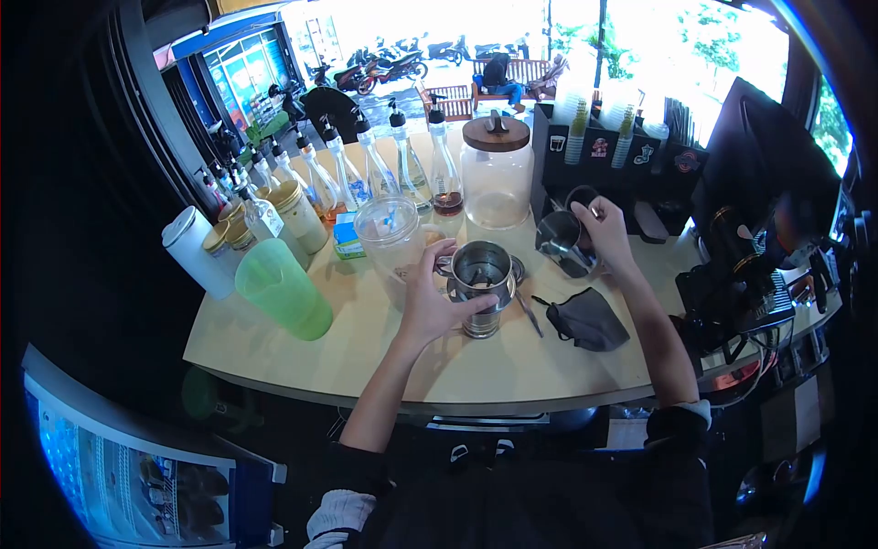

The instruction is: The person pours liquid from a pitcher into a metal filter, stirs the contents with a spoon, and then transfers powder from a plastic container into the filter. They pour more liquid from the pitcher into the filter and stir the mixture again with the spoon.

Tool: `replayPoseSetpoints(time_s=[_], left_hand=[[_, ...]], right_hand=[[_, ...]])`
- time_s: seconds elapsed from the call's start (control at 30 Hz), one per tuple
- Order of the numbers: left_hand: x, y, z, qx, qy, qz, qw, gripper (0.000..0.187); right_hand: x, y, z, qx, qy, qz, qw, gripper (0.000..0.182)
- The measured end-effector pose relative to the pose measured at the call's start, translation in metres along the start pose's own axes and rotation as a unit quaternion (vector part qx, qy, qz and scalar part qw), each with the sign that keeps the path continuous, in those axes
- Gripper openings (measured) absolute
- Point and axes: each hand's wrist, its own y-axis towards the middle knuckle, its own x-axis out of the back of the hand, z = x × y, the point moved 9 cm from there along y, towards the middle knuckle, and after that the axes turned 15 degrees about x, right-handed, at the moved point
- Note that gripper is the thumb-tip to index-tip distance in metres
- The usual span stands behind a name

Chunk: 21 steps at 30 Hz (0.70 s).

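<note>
My left hand is closed around a shiny metal cup with side handles, its thumb across the front. The cup is upright on top of a ribbed metal vessel on the counter. My right hand is closed at the handle side of a steel pitcher, to the right of the cup. The pitcher looks tilted; its contents cannot be made out. A slim metal utensil lies between the cup and a crumpled dark cloth.
A green translucent jug and a clear plastic container stand left. Several pump bottles line the back, beside a wooden-lidded jar. A black cup organizer and a dark machine are at right.
</note>
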Motion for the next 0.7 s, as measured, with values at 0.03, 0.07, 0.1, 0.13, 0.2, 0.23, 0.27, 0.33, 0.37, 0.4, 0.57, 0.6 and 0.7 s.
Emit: replayPoseSetpoints(time_s=[0.03,0.07,0.1,0.13,0.2,0.23,0.27,0.33,0.37,0.4,0.57,0.6,0.7], left_hand=[[0.002,0.002,-0.001,0.0,0.001,-0.001,1.0,0.092],[0.002,0.004,-0.002,0.004,0.002,0.009,1.0,0.092],[0.001,0.006,-0.003,0.009,0.002,0.018,1.0,0.092],[0.003,0.008,-0.007,0.009,0.003,0.017,1.0,0.092],[0.001,0.009,-0.016,0.011,0.029,0.032,0.999,0.086],[0.002,0.009,-0.019,0.013,0.03,0.032,0.999,0.086],[-0.001,0.011,-0.021,0.022,0.042,0.053,0.997,0.083],[-0.003,0.012,-0.025,0.031,0.056,0.074,0.995,0.079],[-0.003,0.012,-0.026,0.034,0.056,0.077,0.995,0.077],[-0.003,0.012,-0.027,0.037,0.057,0.079,0.995,0.075],[-0.002,0.016,-0.026,0.028,0.053,0.073,0.996,0.077],[0.0,0.017,-0.029,0.015,0.053,0.064,0.996,0.078],[0.005,0.02,-0.034,0.033,0.073,0.064,0.995,0.074]], right_hand=[[0.001,-0.008,-0.007,-0.02,0.022,-0.015,0.999,0.036],[0.002,-0.015,-0.01,-0.019,0.023,-0.015,0.999,0.036],[0.002,-0.024,-0.019,-0.053,0.074,-0.032,0.995,0.036],[0.001,-0.029,-0.031,-0.086,0.124,-0.048,0.987,0.035],[0.002,-0.033,-0.057,-0.072,0.116,-0.039,0.99,0.034],[0.003,-0.038,-0.061,-0.083,0.137,-0.055,0.986,0.034],[0.003,-0.042,-0.065,-0.093,0.158,-0.072,0.98,0.033],[0.004,-0.046,-0.076,-0.088,0.15,-0.088,0.981,0.033],[0.006,-0.048,-0.081,-0.083,0.141,-0.104,0.981,0.033],[0.004,-0.05,-0.083,-0.084,0.142,-0.103,0.981,0.033],[0.004,-0.065,-0.092,-0.126,0.16,-0.148,0.968,0.035],[0.004,-0.066,-0.093,-0.126,0.16,-0.149,0.968,0.035],[0.007,-0.072,-0.098,-0.138,0.157,-0.164,0.964,0.035]])
